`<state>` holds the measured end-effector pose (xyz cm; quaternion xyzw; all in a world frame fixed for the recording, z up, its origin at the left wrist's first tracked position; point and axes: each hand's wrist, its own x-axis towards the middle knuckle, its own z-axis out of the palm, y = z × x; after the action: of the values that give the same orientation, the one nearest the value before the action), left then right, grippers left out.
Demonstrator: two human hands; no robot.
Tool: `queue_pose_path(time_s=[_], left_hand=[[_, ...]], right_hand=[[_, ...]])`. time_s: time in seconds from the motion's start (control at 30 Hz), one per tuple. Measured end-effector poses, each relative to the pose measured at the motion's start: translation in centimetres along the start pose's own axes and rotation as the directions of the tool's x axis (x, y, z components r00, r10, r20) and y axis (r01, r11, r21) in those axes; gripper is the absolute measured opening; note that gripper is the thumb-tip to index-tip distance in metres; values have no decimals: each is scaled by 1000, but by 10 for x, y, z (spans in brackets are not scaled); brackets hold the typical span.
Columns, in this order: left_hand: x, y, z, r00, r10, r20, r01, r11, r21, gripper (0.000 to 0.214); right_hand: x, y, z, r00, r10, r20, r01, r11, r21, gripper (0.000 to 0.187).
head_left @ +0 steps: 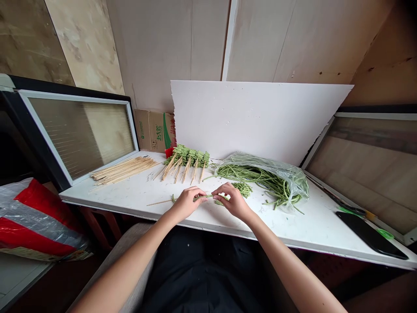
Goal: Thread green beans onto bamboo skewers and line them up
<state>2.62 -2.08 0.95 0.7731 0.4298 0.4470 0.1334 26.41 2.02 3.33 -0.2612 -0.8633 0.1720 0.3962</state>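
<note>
Green bean [209,196] ran crosswise between the left hand [188,203] and right hand [233,201], both pinching it, front-left of the plastic bag [254,158], the right hand nearer that bag.

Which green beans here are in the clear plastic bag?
The long, thin green beans, partly inside the clear plastic bag. The short green bean pieces beyond your right hand and the green bean stack on pale wooden skewers lie outside it.

Open tabletop [306,228] near right, bagged beans [254,174] blocking behind
</note>
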Motion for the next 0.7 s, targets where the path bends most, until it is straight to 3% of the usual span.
queue_pose_path(time_s=[0.4,0.7], left_hand=[[-1,22,-5,998,57,-28,-57,998,-1,8],[-1,25,-3,996,86,9,-85,994,-63,18]], right_hand=[[1,-13,1,1000,-22,-21,23,999,32,25],[-1,-13,7,997,-64,-51,68,995,73,8]])
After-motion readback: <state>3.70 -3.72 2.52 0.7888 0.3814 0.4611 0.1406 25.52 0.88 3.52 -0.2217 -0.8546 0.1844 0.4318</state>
